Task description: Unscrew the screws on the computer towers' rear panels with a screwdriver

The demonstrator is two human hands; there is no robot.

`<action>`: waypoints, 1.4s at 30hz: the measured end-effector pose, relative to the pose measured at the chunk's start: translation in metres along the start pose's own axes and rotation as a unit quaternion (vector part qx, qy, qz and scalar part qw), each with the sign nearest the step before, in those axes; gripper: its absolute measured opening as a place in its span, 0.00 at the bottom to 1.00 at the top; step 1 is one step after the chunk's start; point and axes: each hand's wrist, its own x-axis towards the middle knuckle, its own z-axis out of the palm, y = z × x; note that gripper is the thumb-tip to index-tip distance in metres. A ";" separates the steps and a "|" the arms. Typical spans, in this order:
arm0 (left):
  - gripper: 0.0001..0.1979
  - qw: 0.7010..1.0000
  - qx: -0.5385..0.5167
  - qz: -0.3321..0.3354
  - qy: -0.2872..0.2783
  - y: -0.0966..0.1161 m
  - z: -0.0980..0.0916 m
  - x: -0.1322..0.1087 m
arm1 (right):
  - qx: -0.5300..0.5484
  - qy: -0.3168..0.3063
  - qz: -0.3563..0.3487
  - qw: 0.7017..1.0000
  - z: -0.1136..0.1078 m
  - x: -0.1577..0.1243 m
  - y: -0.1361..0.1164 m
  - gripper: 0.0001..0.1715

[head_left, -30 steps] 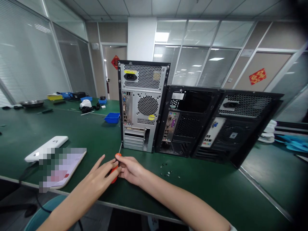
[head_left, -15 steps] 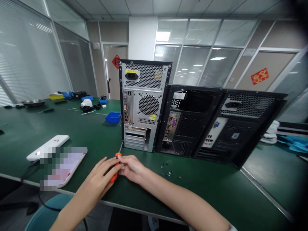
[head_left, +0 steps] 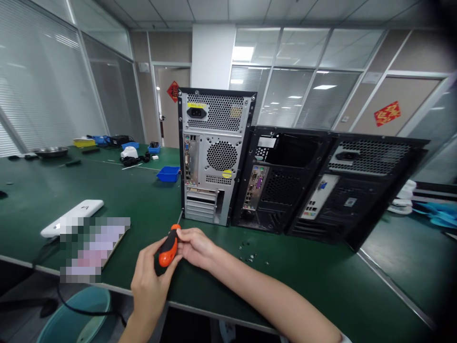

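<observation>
An orange and black screwdriver points away from me, its thin shaft reaching the lower left corner of the silver-backed computer case. Whether the tip sits in a screw is too small to make out. My left hand grips the handle near its butt end, thumb on one side and fingers on the other. Close to the collar, my right hand is closed around the front of the same handle, its forearm lying across the table. Several loose screws lie to the right of my right hand.
Two black computer cases stand to the right of the silver-backed one. A blue tray sits behind on the left. A white power bank-like block and a partly blurred phone lie left. Below the edge is a teal bucket.
My left hand has swung lower and turned round the screwdriver handle, now showing more of it. My right hand and the cases stay nearly in place.
</observation>
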 end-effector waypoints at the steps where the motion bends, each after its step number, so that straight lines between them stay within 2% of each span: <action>1: 0.15 1.000 0.000 -0.007 0.002 0.001 0.001 0.000 | 0.001 0.000 0.002 1.000 0.000 0.000 0.000 0.10; 5: 0.16 1.000 0.013 -0.022 0.015 0.005 0.006 -0.003 | 0.000 0.004 0.006 1.000 0.000 -0.002 -0.001 0.08; 10: 0.17 0.998 0.031 0.009 0.053 0.005 0.011 -0.004 | -0.002 0.024 0.011 1.000 0.002 -0.007 -0.006 0.05; 13: 0.16 0.998 0.039 0.002 0.047 0.005 0.012 -0.004 | -0.002 0.046 0.022 0.999 0.002 -0.010 -0.010 0.08; 17: 0.17 0.996 0.056 -0.047 0.060 0.003 0.013 -0.004 | -0.017 0.072 0.040 0.996 0.003 -0.012 -0.012 0.14; 21: 0.17 0.995 0.060 -0.061 0.059 0.000 0.014 -0.004 | -0.032 0.072 0.047 0.996 0.007 -0.015 -0.010 0.14; 28: 0.15 0.996 0.050 -0.034 0.059 0.000 0.014 -0.003 | -0.042 0.073 0.033 0.996 0.009 -0.017 -0.008 0.08; 33: 0.15 0.997 0.045 -0.008 0.057 0.002 0.017 -0.003 | -0.043 0.073 0.034 0.996 0.008 -0.018 -0.009 0.07; 42: 0.14 0.997 0.016 0.068 0.017 -0.002 0.014 0.001 | -0.033 0.068 0.047 0.996 0.005 -0.017 -0.009 0.08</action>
